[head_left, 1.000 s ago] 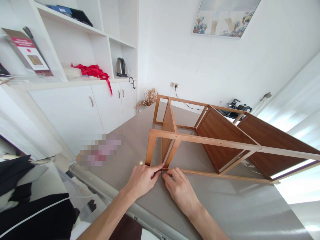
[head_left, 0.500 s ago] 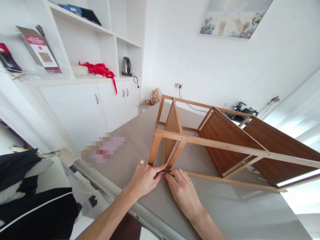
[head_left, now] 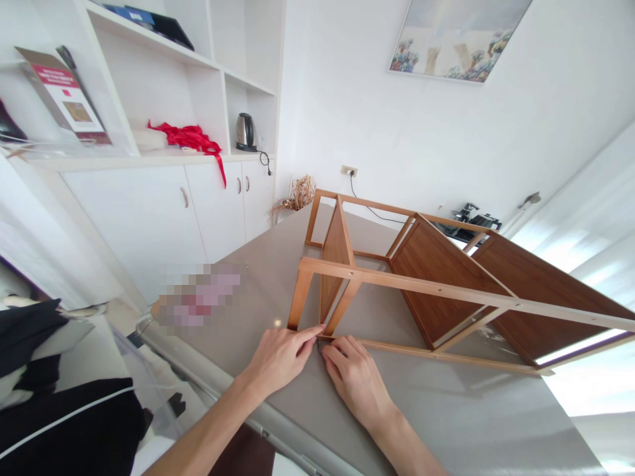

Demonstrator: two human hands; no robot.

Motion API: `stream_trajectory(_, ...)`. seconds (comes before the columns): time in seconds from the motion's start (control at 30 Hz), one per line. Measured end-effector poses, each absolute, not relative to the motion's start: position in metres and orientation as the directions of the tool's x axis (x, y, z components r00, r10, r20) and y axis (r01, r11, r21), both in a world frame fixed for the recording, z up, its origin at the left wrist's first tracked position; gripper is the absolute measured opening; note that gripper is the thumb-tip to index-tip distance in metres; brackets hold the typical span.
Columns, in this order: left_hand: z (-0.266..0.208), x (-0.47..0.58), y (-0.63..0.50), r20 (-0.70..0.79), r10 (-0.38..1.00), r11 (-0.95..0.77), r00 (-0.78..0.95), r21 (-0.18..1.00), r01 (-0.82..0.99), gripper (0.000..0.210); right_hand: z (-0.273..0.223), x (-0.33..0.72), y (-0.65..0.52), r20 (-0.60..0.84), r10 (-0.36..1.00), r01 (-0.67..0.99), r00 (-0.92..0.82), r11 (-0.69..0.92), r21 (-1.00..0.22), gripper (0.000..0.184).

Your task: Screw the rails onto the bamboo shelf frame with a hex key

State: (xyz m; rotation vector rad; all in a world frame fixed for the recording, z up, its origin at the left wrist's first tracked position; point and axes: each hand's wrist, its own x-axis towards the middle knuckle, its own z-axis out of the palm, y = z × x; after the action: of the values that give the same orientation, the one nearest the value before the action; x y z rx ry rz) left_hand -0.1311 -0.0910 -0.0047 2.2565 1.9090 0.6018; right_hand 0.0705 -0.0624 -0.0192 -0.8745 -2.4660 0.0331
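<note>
A brown wooden shelf rack [head_left: 436,291] lies on its side on a grey table [head_left: 268,284], its slatless panels standing upright between the rails. At the near left corner of its lower rail, my left hand [head_left: 282,360] has its index finger stretched against the wood and its thumb tucked below, gripping the frame. My right hand [head_left: 357,380] sits just right of it, fingers curled and pressed together beside the rail. A tiny metallic piece [head_left: 320,345] shows between the two hands; its kind is too small to tell, and the right fingertips are partly hidden.
On the table's left lies a blurred pinkish item [head_left: 203,301]. White cabinets [head_left: 133,211] hold a kettle [head_left: 245,132] and red ribbon [head_left: 191,137]. Dark clothing [head_left: 74,423] lies at lower left. A black appliance [head_left: 471,221] stands behind the rack.
The whole view has shifted slightly, so the rack and hands appear a little further left. Both hands stay at the same corner; the small metallic piece now shows more between them.
</note>
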Motion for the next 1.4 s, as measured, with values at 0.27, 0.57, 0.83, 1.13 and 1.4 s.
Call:
stream_trajectory(0.27,-0.0085,-0.1295,-0.0905,0.232,0.97,-0.148,0.073,0.325,0.934,0.036,-0.0197,0.0704,-0.0615,0.47,0.596,0.593,-0.652,0.786,-0.175,0.015)
stream_trajectory(0.57,-0.0026,-0.1285,-0.0906,0.183,0.981,-0.131,0.07,0.353,0.926,0.034,-0.0223,0.0702,-0.0618,0.484,0.601,0.585,-0.637,0.785,-0.204,0.019)
stream_trajectory(0.83,-0.0045,-0.1291,-0.0891,0.174,0.982,-0.136,0.079,0.346,0.928,0.035,-0.0176,0.0704,-0.0623,0.445,0.617,0.557,-0.649,0.784,-0.275,0.017)
stream_trajectory(1.13,-0.0033,-0.1277,-0.0901,0.18,0.981,-0.133,0.074,0.341,0.931,0.034,-0.0205,0.0722,-0.063,0.463,0.583,0.592,-0.668,0.793,-0.145,0.02)
stream_trajectory(1.4,-0.0009,-0.128,-0.0908,0.184,0.98,-0.134,0.072,0.351,0.927,0.034,-0.0174,0.0716,-0.0636,0.459,0.566,0.605,-0.684,0.793,-0.076,0.018)
